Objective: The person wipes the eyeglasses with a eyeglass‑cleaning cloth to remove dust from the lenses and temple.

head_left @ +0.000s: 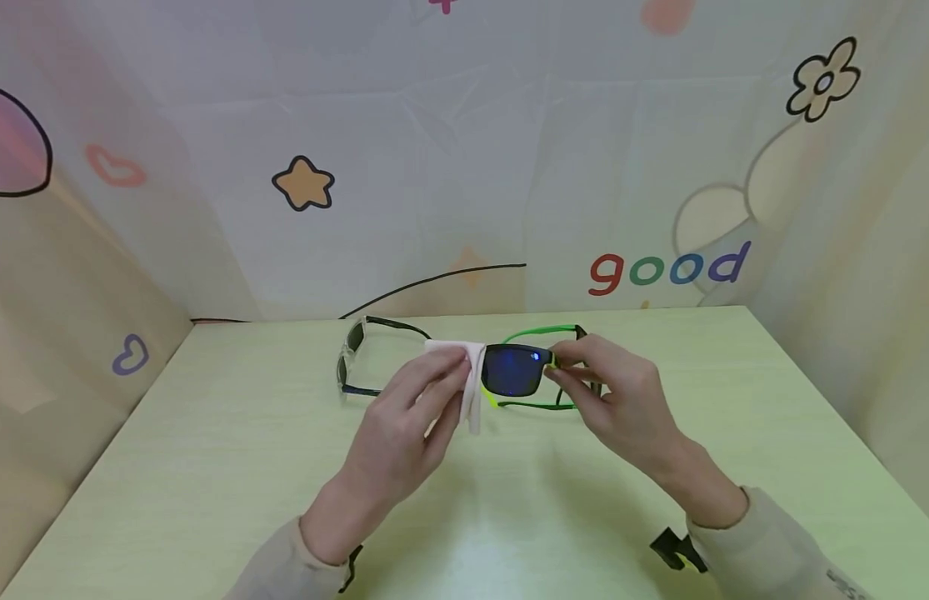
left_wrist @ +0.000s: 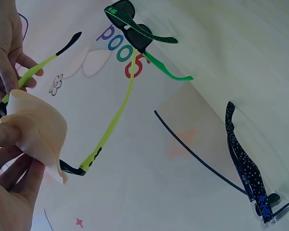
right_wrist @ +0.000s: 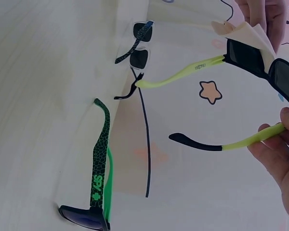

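Cloth (head_left: 473, 382) pinched by left hand (head_left: 407, 417) meets sunglasses' (head_left: 512, 371) nine-o'clock lens (right_wrist: 243, 58); right hand (head_left: 625, 400) pinches their three-o'clock corner (head_left: 546, 356). Light, even pressure seems best.

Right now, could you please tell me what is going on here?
A person's left hand holds a thin, pale cloth over one side of black-framed sunglasses with yellow-green arms; their right hand grips the opposite side. Green-and-black sunglasses and clear-framed sunglasses rest beyond on the pale table.

Three pairs of sunglasses (head_left: 512, 371) (head_left: 355, 337) (right_wrist: 98, 178), two hands (head_left: 407, 421) (head_left: 629, 400), one cloth (head_left: 475, 383), one table (head_left: 209, 467).
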Demonstrator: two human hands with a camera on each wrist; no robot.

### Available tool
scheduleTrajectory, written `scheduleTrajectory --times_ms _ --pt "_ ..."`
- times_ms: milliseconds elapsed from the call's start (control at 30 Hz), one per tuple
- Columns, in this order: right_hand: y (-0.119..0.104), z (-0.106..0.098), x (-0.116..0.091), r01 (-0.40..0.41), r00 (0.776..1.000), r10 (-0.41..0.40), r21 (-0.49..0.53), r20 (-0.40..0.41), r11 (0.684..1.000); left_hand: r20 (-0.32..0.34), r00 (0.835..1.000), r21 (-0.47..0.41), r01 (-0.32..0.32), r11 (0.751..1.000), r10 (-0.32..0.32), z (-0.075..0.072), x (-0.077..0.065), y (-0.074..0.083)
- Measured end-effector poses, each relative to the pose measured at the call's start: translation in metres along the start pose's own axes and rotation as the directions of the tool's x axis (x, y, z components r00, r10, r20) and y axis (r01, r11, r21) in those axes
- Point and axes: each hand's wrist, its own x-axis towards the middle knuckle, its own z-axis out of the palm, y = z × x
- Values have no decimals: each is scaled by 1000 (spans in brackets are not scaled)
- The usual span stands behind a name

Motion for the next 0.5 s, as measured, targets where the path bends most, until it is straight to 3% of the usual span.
scheduleTrajectory --times_ms 500 --pt "-2 0 0 -15 1000 15 -4 7 1000 26 998 5 57 998 -57 -2 -3 -7"
